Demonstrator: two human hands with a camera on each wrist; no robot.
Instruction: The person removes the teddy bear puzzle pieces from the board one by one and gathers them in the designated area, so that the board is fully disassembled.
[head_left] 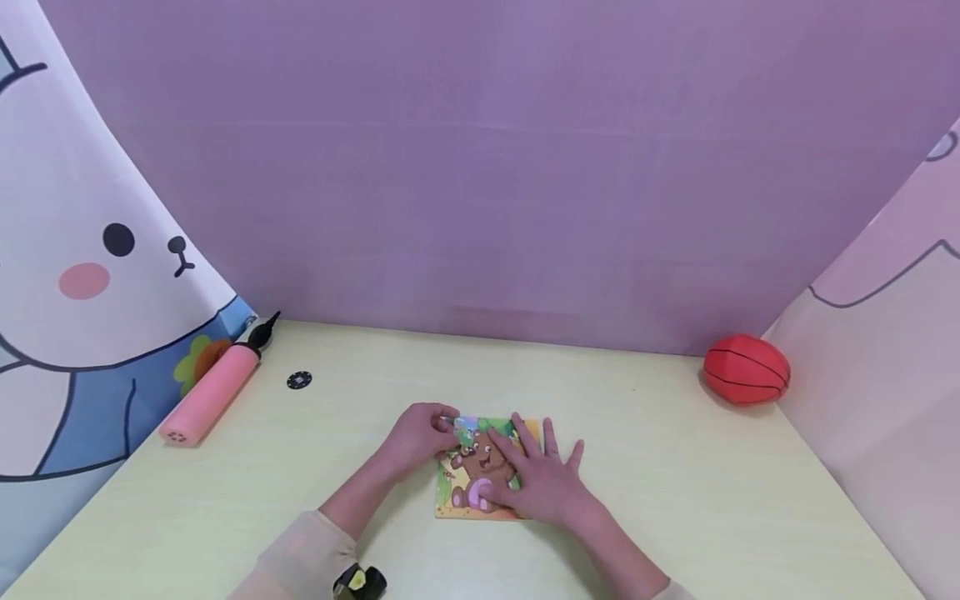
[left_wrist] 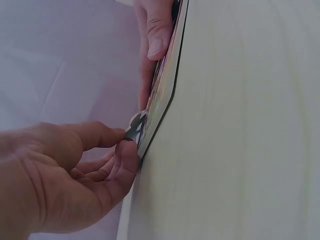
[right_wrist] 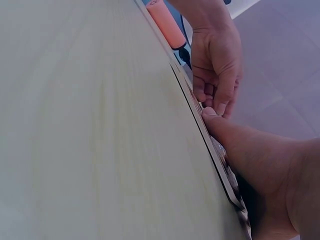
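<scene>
Thumb and fingers of the left hand [head_left: 414, 435] pinch 1 small piece [left_wrist: 134, 129] at the far left corner of the bear picture board [head_left: 478, 473], which I see lying flat on the table [head_left: 712, 500]. On my feed, the right hand [head_left: 551, 486] rests on the board's right side, fingers spread apart. Farther off, I make out 1 pink pump [head_left: 213, 392], 1 black chip [head_left: 299, 380] and 1 red ball [head_left: 746, 371].

Bear board [head_left: 476, 471] partly hidden by hands [head_left: 412, 437] [head_left: 551, 487].
</scene>
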